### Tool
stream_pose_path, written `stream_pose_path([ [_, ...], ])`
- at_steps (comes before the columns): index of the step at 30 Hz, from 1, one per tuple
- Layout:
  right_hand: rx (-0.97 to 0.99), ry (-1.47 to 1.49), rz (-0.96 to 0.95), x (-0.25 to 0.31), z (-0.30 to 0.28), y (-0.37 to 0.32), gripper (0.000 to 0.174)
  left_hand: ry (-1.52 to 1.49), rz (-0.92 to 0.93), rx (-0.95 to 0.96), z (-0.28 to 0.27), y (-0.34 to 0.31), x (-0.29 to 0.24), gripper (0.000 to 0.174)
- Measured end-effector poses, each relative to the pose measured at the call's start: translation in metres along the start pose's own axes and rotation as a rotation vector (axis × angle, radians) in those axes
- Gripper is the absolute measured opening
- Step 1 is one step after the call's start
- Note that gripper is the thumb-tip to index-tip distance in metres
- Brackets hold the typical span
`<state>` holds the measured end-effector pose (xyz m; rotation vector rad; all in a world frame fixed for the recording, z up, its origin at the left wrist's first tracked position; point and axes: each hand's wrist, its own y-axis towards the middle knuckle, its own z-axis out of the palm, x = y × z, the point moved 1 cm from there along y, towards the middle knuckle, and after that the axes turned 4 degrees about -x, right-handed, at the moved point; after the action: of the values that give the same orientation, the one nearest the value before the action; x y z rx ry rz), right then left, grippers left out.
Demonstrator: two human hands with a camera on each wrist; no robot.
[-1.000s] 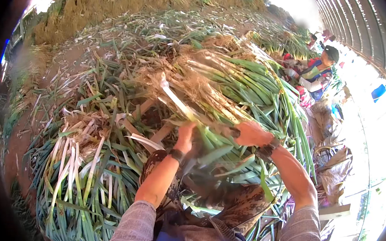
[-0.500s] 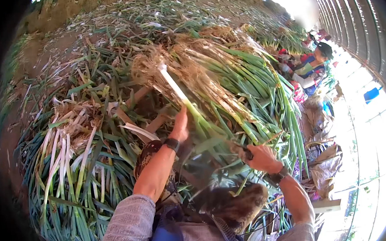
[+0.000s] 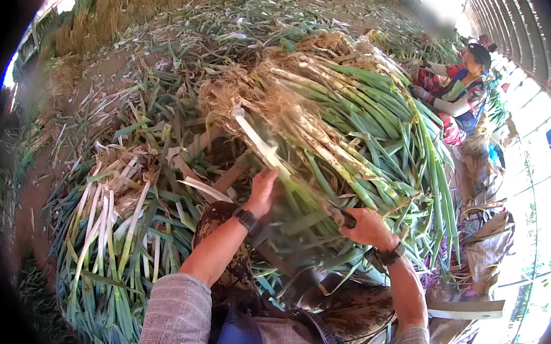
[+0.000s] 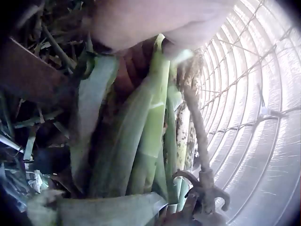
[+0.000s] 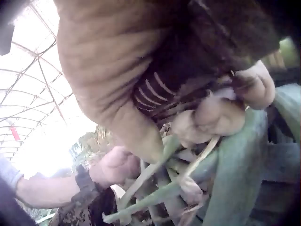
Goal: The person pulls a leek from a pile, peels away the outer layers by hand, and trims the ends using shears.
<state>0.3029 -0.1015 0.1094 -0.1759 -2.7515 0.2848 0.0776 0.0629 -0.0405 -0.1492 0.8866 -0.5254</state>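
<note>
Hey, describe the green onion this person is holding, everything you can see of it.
The green onion is long, with a clean white stalk that turns to flat green leaves. Its root end points up and away from the person. The left hand grips it where white meets green; the right hand holds the leaves lower down. It is held over a heap of muddy onions.

Smooth waxy leek leaves (image 3: 374, 120), rough fibrous roots (image 3: 222, 96), matt grey cloth sleeve (image 3: 171, 326), possibly plastic tunnel cover (image 4: 263, 117)
</note>
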Motion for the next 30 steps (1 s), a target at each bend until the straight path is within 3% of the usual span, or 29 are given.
stream_pose_path([
  [5, -0.028, 0.116, -0.023, -0.013, 0.019, 0.007, 0.042, -0.037, 0.014, -0.091, -0.026, 0.022, 0.011, 0.029],
  [7, 0.047, 0.055, -0.031, -0.013, 0.021, 0.006, 0.045, 0.674, 0.372, -0.423, -0.040, 0.030, 0.011, 0.027],
  [8, 0.047, 0.061, -0.025, -0.015, 0.024, 0.003, 0.045, 0.725, 0.554, -0.551, -0.067, 0.055, 0.033, 0.028],
  [9, 0.005, 0.043, -0.051, -0.016, 0.027, 0.002, 0.042, 0.731, 0.552, -0.550, -0.063, 0.050, 0.030, 0.028],
  [11, -0.043, 0.033, -0.086, -0.015, 0.030, 0.002, 0.039, 0.944, 0.565, -0.722, -0.049, 0.034, 0.006, 0.035],
  [13, -0.037, 0.035, -0.069, -0.014, 0.030, 0.004, 0.040, 0.906, 0.519, -0.716, -0.057, 0.040, 0.004, 0.040],
  [15, 0.013, 0.011, -0.069, -0.010, 0.025, 0.007, 0.039, 0.603, 0.431, -0.512, -0.065, 0.052, -0.002, 0.047],
  [19, 0.096, -0.045, -0.061, -0.012, 0.032, 0.009, 0.047, 0.687, 0.398, -0.503, -0.077, 0.075, -0.002, 0.052],
  [21, 0.084, -0.039, -0.068, -0.009, 0.030, 0.008, 0.048, 0.789, 0.467, -0.646, -0.093, 0.088, 0.007, 0.047],
  [22, 0.073, -0.034, -0.073, -0.008, 0.030, 0.006, 0.048, 0.753, 0.329, -0.596, -0.054, 0.048, -0.023, 0.043],
  [23, 0.078, -0.031, -0.071, -0.009, 0.031, 0.006, 0.048, 0.756, 0.324, -0.598, -0.060, 0.051, -0.021, 0.043],
  [25, 0.047, 0.004, -0.046, -0.009, 0.030, 0.007, 0.050, 0.412, 0.230, -0.462, -0.062, 0.049, -0.026, 0.035],
  [26, 0.047, 0.004, -0.047, -0.007, 0.029, 0.007, 0.050, 0.316, 0.080, -0.391, -0.063, 0.045, -0.026, 0.028],
  [27, 0.045, 0.040, -0.015, -0.005, 0.027, 0.006, 0.050, 0.315, 0.080, -0.391, -0.061, 0.042, -0.024, 0.028],
  [30, 0.041, 0.111, 0.047, 0.001, 0.026, 0.005, 0.049, 0.055, 0.098, -0.091, -0.053, 0.038, -0.015, 0.027],
])
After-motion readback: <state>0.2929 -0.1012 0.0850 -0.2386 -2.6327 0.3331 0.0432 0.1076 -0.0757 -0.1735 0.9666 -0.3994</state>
